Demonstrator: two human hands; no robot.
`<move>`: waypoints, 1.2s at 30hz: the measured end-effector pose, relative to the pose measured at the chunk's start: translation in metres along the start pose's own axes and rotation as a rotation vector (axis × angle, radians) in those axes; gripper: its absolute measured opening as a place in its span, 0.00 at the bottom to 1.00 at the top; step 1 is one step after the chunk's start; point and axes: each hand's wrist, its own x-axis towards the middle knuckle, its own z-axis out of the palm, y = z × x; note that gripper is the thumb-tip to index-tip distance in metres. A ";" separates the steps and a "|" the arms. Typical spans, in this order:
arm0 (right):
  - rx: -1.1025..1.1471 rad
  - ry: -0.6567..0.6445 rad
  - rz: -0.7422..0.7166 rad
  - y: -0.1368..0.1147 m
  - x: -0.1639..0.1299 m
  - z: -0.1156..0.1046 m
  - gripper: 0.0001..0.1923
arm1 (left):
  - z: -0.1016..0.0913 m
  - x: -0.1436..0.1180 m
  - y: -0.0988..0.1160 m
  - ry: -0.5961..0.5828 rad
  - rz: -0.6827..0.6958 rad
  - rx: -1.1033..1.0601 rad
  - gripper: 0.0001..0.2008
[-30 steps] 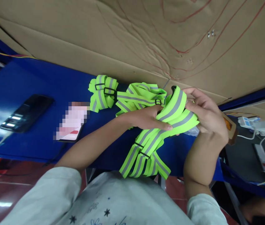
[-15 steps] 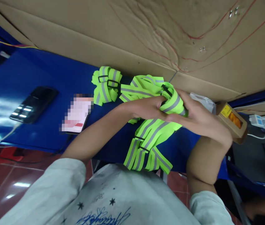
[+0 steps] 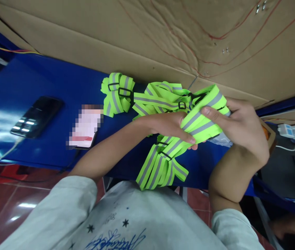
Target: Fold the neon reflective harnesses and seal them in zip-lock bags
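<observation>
A bundle of neon-green reflective straps (image 3: 201,119) with grey stripes and black buckles is gripped between both hands. My left hand (image 3: 180,126) wraps around its middle, thumb laid on top. My right hand (image 3: 243,121) pinches the upper right end, its thumb on the front face. From the left hand the lower part of the straps (image 3: 155,168) hangs over the table's near edge. Behind the hands lies a loose heap of similar straps (image 3: 160,95). To its left sits a folded strap bundle (image 3: 118,92) with two black buckles.
The blue table (image 3: 84,83) carries a dark phone (image 3: 36,116) with a white cable and a phone with a blurred screen (image 3: 84,128). A cardboard wall (image 3: 111,48) with red wires rises behind. At the right, a plastic bag (image 3: 220,139) and white adapters (image 3: 293,133) are visible.
The right hand has moved right. The upper end of the straps, curled in a loop before, is now stretched out flatter between the hands, up and to the right.
</observation>
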 end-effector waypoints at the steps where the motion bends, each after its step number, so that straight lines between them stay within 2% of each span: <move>1: 0.037 -0.011 0.035 0.001 -0.001 0.000 0.14 | -0.001 0.000 0.000 0.000 0.007 0.026 0.14; 5: 0.136 -0.008 0.102 0.007 0.001 -0.002 0.16 | -0.003 0.002 0.001 0.020 0.033 0.065 0.13; 10: 0.057 0.084 0.039 0.010 0.003 -0.007 0.15 | 0.010 0.006 -0.002 0.233 0.024 -0.003 0.15; 12: -0.012 0.155 -0.005 0.009 0.001 -0.011 0.14 | 0.017 0.010 -0.005 0.259 0.021 -0.077 0.17; 14: -0.049 0.196 -0.040 0.008 -0.002 -0.016 0.12 | 0.022 0.013 -0.008 0.160 0.020 -0.176 0.17; 17: 0.004 0.163 -0.031 0.006 -0.006 -0.021 0.12 | 0.022 0.016 -0.013 -0.057 0.028 -0.259 0.15; 21: 0.291 0.019 0.062 0.003 -0.005 -0.014 0.23 | 0.016 0.008 -0.006 -0.096 0.105 -0.081 0.12; 23: 0.362 -0.048 0.065 0.002 0.000 -0.006 0.27 | 0.014 0.000 0.002 -0.103 0.137 0.061 0.11; 25: 0.263 -0.069 0.010 0.002 0.005 0.000 0.22 | 0.012 -0.007 0.010 -0.076 0.176 0.189 0.10; 28: -0.051 -0.054 -0.116 0.004 0.008 0.004 0.17 | 0.007 -0.011 0.016 -0.009 0.216 0.290 0.09; 32: -0.277 -0.127 -0.179 0.005 0.002 0.006 0.25 | -0.002 -0.007 0.014 0.059 0.188 0.316 0.10; 36: -0.345 -0.243 -0.203 0.006 0.003 0.016 0.41 | -0.007 -0.005 0.010 0.036 0.134 0.219 0.15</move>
